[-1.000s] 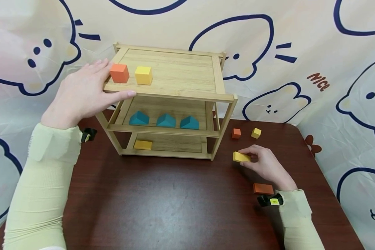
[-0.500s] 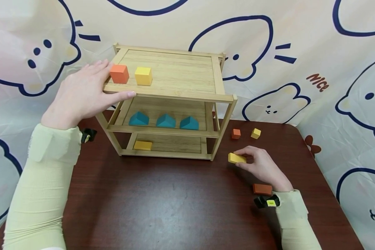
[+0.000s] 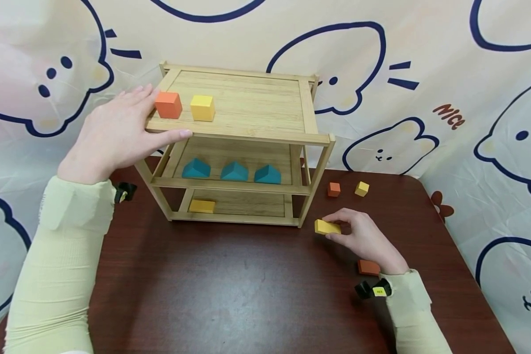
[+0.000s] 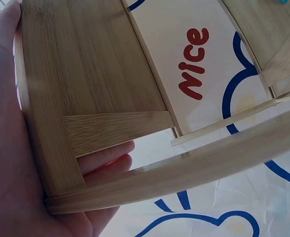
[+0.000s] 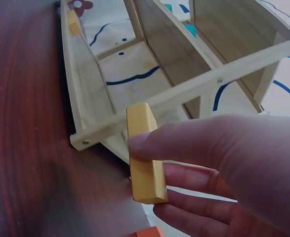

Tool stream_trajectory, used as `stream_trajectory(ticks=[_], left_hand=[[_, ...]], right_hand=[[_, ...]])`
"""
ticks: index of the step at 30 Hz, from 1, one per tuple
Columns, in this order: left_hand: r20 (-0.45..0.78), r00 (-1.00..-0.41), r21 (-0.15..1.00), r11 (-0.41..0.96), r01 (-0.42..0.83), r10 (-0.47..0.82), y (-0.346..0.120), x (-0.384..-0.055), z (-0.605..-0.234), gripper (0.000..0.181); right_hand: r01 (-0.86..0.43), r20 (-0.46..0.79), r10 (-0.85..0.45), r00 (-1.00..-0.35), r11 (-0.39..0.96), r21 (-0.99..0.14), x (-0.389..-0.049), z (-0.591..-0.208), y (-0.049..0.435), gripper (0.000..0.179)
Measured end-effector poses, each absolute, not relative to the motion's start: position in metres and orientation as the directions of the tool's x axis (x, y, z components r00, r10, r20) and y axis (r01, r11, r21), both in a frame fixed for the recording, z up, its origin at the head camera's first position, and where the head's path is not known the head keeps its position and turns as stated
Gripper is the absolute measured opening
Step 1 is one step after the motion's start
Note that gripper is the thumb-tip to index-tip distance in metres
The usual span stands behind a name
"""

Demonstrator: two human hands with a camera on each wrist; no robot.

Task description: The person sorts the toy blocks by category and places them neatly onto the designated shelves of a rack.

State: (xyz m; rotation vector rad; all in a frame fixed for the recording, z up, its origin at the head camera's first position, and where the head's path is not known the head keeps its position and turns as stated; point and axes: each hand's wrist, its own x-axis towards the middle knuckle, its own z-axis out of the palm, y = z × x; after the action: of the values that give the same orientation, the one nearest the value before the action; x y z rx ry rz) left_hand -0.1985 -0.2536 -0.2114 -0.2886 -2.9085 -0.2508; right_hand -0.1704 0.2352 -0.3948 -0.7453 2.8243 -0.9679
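My left hand (image 3: 115, 130) holds the front left corner of a three-tier wooden shelf (image 3: 256, 105), thumb along the front edge. In the left wrist view, fingers (image 4: 107, 158) show past the board beside the side rail. My right hand (image 3: 365, 238) pinches a yellow rectangular block (image 3: 326, 227) between thumb and fingers, just right of the shelf's front right leg. An orange cube (image 3: 168, 105) and a yellow cube (image 3: 202, 108) sit on the top tier. Teal triangular blocks (image 3: 234, 171) line the middle tier. Another yellow rectangular block (image 3: 202, 206) lies at the bottom tier's left.
On the dark wood table (image 3: 230, 285), a small orange cube (image 3: 334, 190) and a small yellow cube (image 3: 362, 189) stand right of the shelf. An orange rectangular block (image 3: 368, 267) lies partly behind the right wrist. A patterned curtain (image 3: 425, 59) surrounds the table.
My right hand has moved left with the yellow rectangular block, closer to the shelf's front right leg. The left hand and the shelf have stayed put.
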Motion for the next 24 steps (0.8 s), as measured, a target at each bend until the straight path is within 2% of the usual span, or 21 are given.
stream_trajectory(ticks=[24], left_hand=[[0.237, -0.955, 0.145, 0.965, 0.218, 0.180, -0.254, -0.198, -0.212, 0.106]], right_hand=[[-0.510, 0.111, -0.573, -0.812, 0.605, -0.612, -0.164, -0.406, 0.203, 0.032]])
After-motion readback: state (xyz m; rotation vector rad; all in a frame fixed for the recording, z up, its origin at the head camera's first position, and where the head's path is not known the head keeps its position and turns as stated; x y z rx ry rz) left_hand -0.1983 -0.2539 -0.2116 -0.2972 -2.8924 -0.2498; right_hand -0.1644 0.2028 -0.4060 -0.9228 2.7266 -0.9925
